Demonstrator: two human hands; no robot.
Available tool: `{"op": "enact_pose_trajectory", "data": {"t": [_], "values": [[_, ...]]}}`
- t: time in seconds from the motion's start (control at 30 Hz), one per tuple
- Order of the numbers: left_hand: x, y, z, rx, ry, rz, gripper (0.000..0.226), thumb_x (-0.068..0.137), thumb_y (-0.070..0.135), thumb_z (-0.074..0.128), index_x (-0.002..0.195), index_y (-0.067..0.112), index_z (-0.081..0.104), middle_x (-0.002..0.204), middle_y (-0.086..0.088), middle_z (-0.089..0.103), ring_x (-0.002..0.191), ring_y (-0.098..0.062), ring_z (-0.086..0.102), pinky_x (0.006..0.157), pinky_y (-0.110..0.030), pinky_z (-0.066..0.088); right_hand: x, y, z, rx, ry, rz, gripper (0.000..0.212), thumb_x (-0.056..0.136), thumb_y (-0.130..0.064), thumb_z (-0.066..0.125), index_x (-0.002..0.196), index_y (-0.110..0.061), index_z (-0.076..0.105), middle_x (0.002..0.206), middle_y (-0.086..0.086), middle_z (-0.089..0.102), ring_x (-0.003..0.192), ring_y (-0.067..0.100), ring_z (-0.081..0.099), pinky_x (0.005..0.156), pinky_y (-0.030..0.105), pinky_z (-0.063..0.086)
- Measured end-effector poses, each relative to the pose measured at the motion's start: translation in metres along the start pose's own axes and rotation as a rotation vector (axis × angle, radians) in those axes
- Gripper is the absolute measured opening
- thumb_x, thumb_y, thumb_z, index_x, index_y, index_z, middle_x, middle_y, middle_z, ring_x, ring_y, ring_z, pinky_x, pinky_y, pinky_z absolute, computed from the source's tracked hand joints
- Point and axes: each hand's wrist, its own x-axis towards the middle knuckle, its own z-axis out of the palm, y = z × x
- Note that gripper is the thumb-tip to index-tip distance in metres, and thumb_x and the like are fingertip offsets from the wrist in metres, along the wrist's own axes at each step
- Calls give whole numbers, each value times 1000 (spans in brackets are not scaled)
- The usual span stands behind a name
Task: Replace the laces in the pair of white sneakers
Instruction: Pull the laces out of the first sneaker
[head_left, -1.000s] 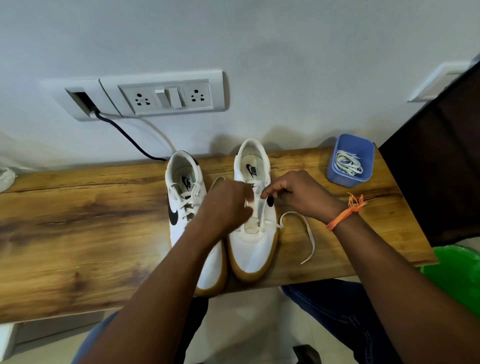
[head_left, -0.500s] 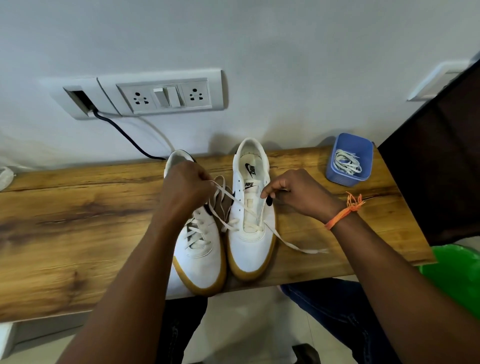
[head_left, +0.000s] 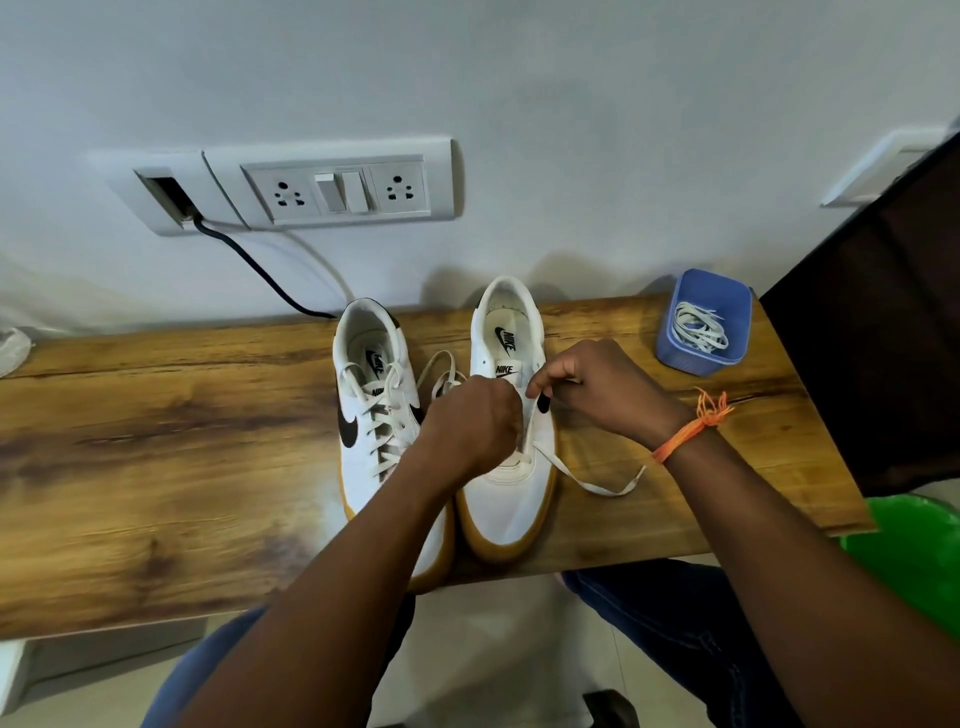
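Sneakers in white with gum soles stand side by side, toes toward the person, on the wooden shelf (head_left: 156, 441): the left sneaker (head_left: 374, 415) is laced through its eyelets, while the right sneaker (head_left: 511, 467) is only partly threaded. Half a second ago the left hand (head_left: 470, 426) was out over the left sneaker, drawing a length of lace (head_left: 587, 480) taut to that side; now it has come back over the right sneaker's eyelet row, and the lace's free end lies slack on the shelf just right of that shoe. That suggests one pull-through is done and the next eyelet is being set up, so the job is probably in its early to middle part.

Fingers of the left hand are curled tight over the eyelet area; they seem to hold the lace, though the contact itself is hidden behind the knuckles. Beside it, the right hand (head_left: 597, 389) pinches the right sneaker's eyelet edge between thumb and forefinger. A blue tub (head_left: 691, 358) with loose white laces (head_left: 698, 325) sits well right of the right sneaker.
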Motion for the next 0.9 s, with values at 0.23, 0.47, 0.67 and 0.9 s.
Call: {"op": "enact_pose_trajectory", "data": {"t": [0.23, 0.47, 0.67, 0.9], "values": [[-9, -30, -57, -229, 396, -303, 17, 77, 10, 58, 68, 11, 73, 60, -4, 68, 60, -19, 66, 58, -36, 59, -1, 0, 0, 26, 9, -1, 24, 87, -1, 65, 97, -18, 78, 100, 1, 75, 95, 14, 67, 85, 27, 52], [-4, -15, -42, -190, 249, -69, 30, 77, 10, 63, 104, 22, 67, 76, 10, 59, 77, -15, 62, 66, -30, 50, 0, -1, 0, 18, 19, -1, 22, 87, -2, 66, 98, -18, 78, 103, 0, 74, 98, 15, 67, 87, 29, 53], [-6, 6, 2, 81, -21, 24, 21, 86, 20, 63, 105, 21, 71, 102, -4, 69, 92, -26, 67, 77, -43, 57, -2, -3, 0, 8, 9, 16, 22, 89, -3, 65, 99, -17, 78, 102, 0, 74, 97, 13, 66, 89, 22, 49], [2, -10, -37, -114, 56, -108, 13, 79, 18, 67, 77, 10, 77, 75, -2, 70, 73, -17, 65, 63, -31, 53, -2, -2, -3, 33, 9, 24, 22, 88, -2, 65, 98, -17, 78, 100, -1, 75, 95, 12, 67, 89, 29, 53]]}}
